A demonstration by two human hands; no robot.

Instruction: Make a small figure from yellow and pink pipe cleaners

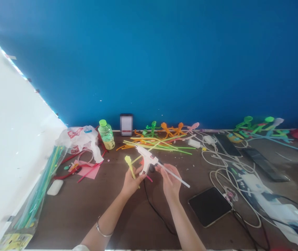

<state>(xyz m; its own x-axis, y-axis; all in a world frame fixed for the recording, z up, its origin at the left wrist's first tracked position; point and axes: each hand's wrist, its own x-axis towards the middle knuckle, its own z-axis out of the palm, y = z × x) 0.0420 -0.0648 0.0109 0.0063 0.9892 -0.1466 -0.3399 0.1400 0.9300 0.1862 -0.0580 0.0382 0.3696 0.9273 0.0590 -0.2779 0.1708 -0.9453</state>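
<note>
White glue gun (145, 159) in left hand (132, 180), tabletop (70, 216) stretching to near edge (52, 248)

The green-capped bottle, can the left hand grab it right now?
Probably not right away: the left hand is busy gripping a yellow pipe-cleaner piece. Nothing tall seems to stand between that hand and the green-capped bottle, though.

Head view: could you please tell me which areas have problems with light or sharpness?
In the head view, the white flat surface looks washed out; also there, the plain blue wall darkens toward the upper right, the small dark-framed upright rectangle is pixelated, and the yellow printed package label looks soft.
</note>
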